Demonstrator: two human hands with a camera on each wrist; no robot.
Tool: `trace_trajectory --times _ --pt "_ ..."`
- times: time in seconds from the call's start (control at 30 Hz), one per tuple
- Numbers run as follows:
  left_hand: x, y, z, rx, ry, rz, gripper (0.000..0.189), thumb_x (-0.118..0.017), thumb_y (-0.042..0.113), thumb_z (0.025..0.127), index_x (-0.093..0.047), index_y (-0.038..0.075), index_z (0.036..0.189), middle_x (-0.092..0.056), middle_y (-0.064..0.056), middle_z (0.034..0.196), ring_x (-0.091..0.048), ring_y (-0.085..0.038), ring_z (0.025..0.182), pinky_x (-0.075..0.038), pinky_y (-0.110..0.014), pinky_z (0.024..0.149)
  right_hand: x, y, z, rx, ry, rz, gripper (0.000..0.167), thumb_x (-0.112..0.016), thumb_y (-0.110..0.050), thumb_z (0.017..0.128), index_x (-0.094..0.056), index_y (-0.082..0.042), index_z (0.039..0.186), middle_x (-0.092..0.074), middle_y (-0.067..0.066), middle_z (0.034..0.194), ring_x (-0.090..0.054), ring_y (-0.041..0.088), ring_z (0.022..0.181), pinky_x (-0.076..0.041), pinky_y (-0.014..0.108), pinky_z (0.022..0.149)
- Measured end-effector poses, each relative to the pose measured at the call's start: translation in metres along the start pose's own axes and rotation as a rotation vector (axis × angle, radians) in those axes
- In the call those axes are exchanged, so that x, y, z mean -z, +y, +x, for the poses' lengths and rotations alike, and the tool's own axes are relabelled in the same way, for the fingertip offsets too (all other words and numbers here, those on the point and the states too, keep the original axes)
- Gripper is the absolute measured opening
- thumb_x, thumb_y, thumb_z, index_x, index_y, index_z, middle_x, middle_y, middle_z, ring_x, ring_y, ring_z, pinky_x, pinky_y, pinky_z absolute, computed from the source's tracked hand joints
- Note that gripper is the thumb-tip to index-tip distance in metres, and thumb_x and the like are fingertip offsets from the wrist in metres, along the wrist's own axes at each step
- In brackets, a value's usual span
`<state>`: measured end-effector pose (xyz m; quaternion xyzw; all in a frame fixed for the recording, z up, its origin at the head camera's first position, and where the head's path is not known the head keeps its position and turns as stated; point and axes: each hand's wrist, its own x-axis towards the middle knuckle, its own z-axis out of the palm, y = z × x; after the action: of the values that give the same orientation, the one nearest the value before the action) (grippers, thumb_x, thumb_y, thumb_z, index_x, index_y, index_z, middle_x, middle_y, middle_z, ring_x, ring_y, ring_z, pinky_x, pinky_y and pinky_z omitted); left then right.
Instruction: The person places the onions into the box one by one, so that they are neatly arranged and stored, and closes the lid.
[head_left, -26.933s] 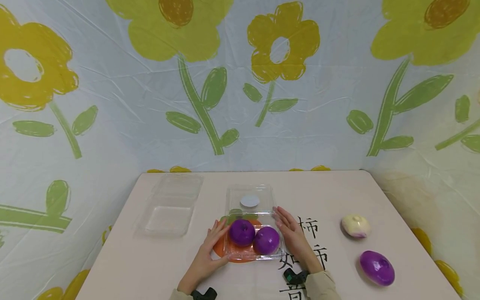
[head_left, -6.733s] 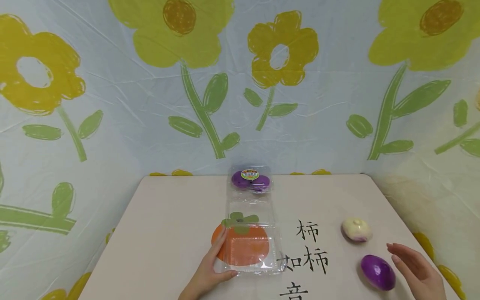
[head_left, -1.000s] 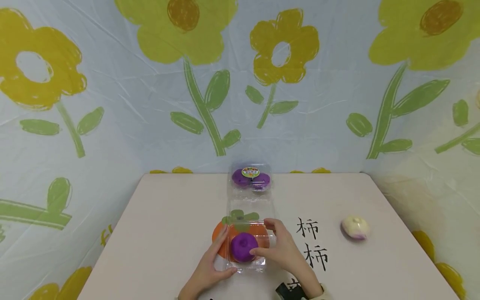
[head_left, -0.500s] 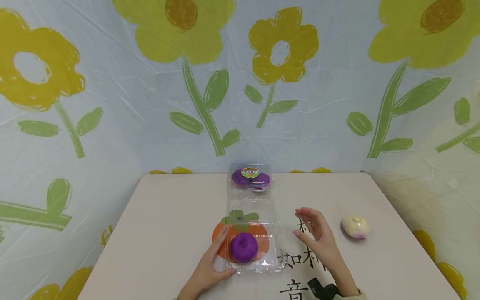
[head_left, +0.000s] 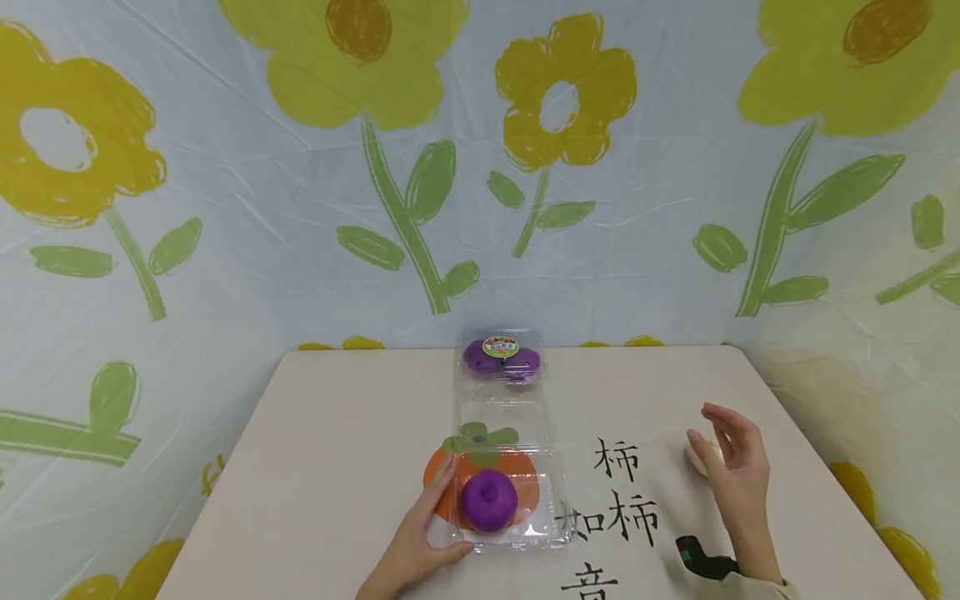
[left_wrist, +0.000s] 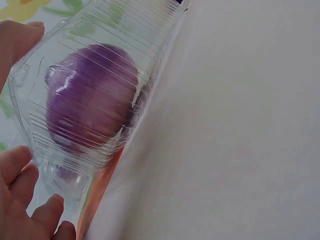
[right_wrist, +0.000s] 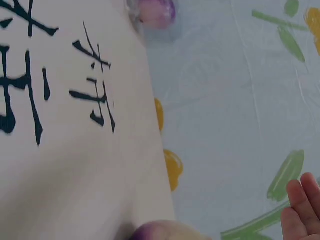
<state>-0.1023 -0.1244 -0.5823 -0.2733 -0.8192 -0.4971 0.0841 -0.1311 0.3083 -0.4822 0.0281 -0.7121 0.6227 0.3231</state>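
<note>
An open clear plastic clamshell box (head_left: pixel 555 504) sits over the orange persimmon print, lid folded back. Inside its left half is one purple onion (head_left: pixel 489 500), also seen through the ribbed wall in the left wrist view. My left hand (head_left: pixel 416 529) rests against the box's near left corner, fingers extended along the side and thumb at the front edge. At the right, my right hand (head_left: pixel 738 475) is over a pale onion (head_left: pixel 697 458) with a purple tinge, fingers loosely bent and holding nothing. The hand partly hides that onion; its top shows in the right wrist view.
Behind the open lid stands a closed clear box (head_left: pixel 501 358) with purple onions and a round label, by the table's back edge. Black characters (head_left: pixel 626 517) are printed on the pale tabletop. A flower-patterned cloth (head_left: pixel 637 275) surrounds the table.
The earlier box with two onions now stands closed at the back; the second box moved from the left to the middle. My right hand released the purple onion inside and moved right.
</note>
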Motion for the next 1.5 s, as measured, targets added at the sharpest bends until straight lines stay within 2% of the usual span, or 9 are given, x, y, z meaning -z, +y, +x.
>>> trace_trajectory --times 0.17,0.3,0.43,0.57,0.63,0.8,1.03,1.33,1.5 --pt "-0.001 0.002 -0.001 0.012 -0.002 0.007 0.102 -0.085 0.035 0.077 -0.027 0.01 0.157 -0.021 -0.01 0.164 -0.022 -0.026 0.149 -0.029 -0.047 0.112 0.023 0.018 0.007 -0.076 0.15 0.06 0.056 -0.065 0.023 0.08 -0.05 0.009 0.133 -0.059 0.007 0.124 -0.053 0.017 0.12 -0.027 0.022 0.116" --pt "-0.001 0.001 0.0 0.0 -0.001 0.002 0.102 -0.085 0.034 0.077 -0.027 0.008 0.157 -0.021 -0.012 0.164 -0.023 -0.027 0.149 -0.028 -0.043 0.114 0.041 0.036 0.011 -0.247 0.19 0.0 0.064 -0.069 0.015 0.083 -0.046 -0.003 0.141 -0.05 0.0 0.134 -0.043 0.013 0.129 -0.019 0.019 0.118" --pt "0.0 0.0 0.001 0.0 0.002 -0.001 0.102 -0.085 0.034 0.077 -0.027 0.008 0.157 -0.022 -0.012 0.163 -0.023 -0.026 0.149 -0.027 -0.041 0.115 0.056 0.051 0.01 -0.451 0.089 -0.056 0.08 -0.07 0.0 0.089 -0.026 -0.012 0.155 -0.026 0.005 0.158 -0.024 0.012 0.145 -0.009 0.017 0.118" --pt "0.0 0.0 0.0 0.004 0.002 0.007 0.102 -0.085 0.036 0.077 -0.027 0.009 0.157 -0.022 -0.011 0.164 -0.023 -0.026 0.149 -0.028 -0.044 0.114 0.07 0.066 0.003 -0.559 -0.073 -0.117 0.092 -0.07 -0.009 0.092 -0.007 -0.008 0.16 -0.005 0.008 0.167 -0.007 0.014 0.151 -0.007 0.014 0.117" --pt "0.0 0.0 0.0 0.011 -0.001 0.004 0.101 -0.085 0.036 0.078 -0.027 0.009 0.157 -0.021 -0.01 0.164 -0.023 -0.026 0.149 -0.028 -0.045 0.114 0.075 0.073 -0.002 -0.566 -0.104 -0.103 0.094 -0.071 -0.008 0.091 -0.006 -0.006 0.159 -0.006 0.009 0.166 -0.009 0.012 0.151 -0.01 0.012 0.116" --pt "0.0 0.001 0.0 0.041 -0.01 0.002 0.101 -0.084 0.036 0.078 -0.027 0.011 0.157 -0.021 -0.008 0.164 -0.023 -0.025 0.148 -0.03 -0.049 0.113 0.079 0.083 -0.011 -0.503 -0.08 0.054 0.091 -0.071 0.006 0.086 -0.017 -0.006 0.158 -0.036 -0.001 0.149 -0.028 0.0 0.139 -0.016 0.011 0.115" --pt "0.003 0.004 0.002 0.014 -0.009 0.008 0.1 -0.084 0.037 0.078 -0.028 0.008 0.156 -0.021 -0.008 0.164 -0.023 -0.027 0.148 -0.029 -0.048 0.113 0.079 0.083 -0.014 -0.48 -0.156 -0.215 0.086 -0.074 -0.009 0.089 -0.022 -0.012 0.158 -0.03 -0.003 0.155 -0.019 0.001 0.145 -0.014 0.008 0.113" --pt "0.003 0.004 0.0 0.038 -0.015 0.014 0.101 -0.084 0.04 0.078 -0.028 0.011 0.157 -0.021 -0.008 0.164 -0.023 -0.025 0.148 -0.031 -0.055 0.11 0.08 0.085 -0.015 -0.441 -0.166 -0.318 0.077 -0.073 -0.012 0.09 -0.032 -0.014 0.155 -0.034 -0.003 0.154 -0.03 -0.006 0.133 -0.022 0.005 0.108" --pt "0.003 0.005 0.0 0.049 -0.011 0.014 0.101 -0.084 0.039 0.078 -0.028 0.011 0.157 -0.021 -0.006 0.164 -0.023 -0.025 0.148 -0.031 -0.056 0.11 0.079 0.082 -0.011 -0.434 -0.142 -0.222 0.074 -0.075 -0.007 0.087 -0.039 -0.014 0.152 -0.047 -0.016 0.136 -0.04 -0.012 0.121 -0.032 0.001 0.098"
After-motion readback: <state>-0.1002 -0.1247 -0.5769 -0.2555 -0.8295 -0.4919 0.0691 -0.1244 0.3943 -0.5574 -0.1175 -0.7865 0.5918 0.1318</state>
